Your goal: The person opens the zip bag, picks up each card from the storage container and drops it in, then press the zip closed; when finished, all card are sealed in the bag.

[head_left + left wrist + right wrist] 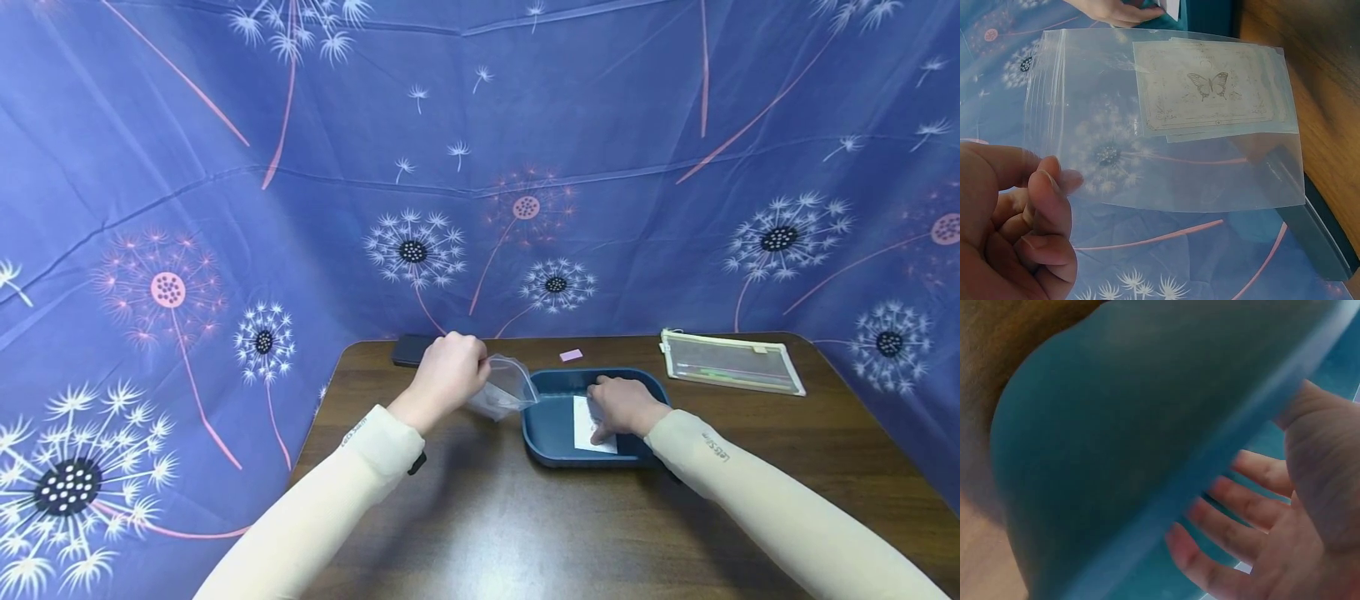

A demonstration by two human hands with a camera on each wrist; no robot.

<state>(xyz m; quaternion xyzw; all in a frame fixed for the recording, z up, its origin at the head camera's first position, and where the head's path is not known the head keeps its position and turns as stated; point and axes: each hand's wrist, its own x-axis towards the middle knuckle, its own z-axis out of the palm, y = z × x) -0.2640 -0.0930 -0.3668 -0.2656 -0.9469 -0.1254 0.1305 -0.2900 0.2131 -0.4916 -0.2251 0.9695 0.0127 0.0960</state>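
Note:
My left hand [450, 371] pinches a clear zip bag [1104, 181] near its zip end, left of the tray. Inside the bag lie several pale cards [1210, 87], the top one printed with a butterfly. My right hand [628, 405] reaches into the dark blue tray [547, 458]. A white card [585, 429] lies in the tray under that hand, the thumb over its lower part. In the right wrist view, the right hand's fingers [1235, 531] are spread and slightly bent, while the tray wall hides their tips and the thumb's end.
A mesh zip pouch [727, 362] with a pale yellow edge lies at the table's back right. Behind the tray is a small pink piece [571, 355]. A dark flat case [411, 350] sits at the back left, partly behind my left hand. Patterned blue cloth [480, 167] hangs behind the table.

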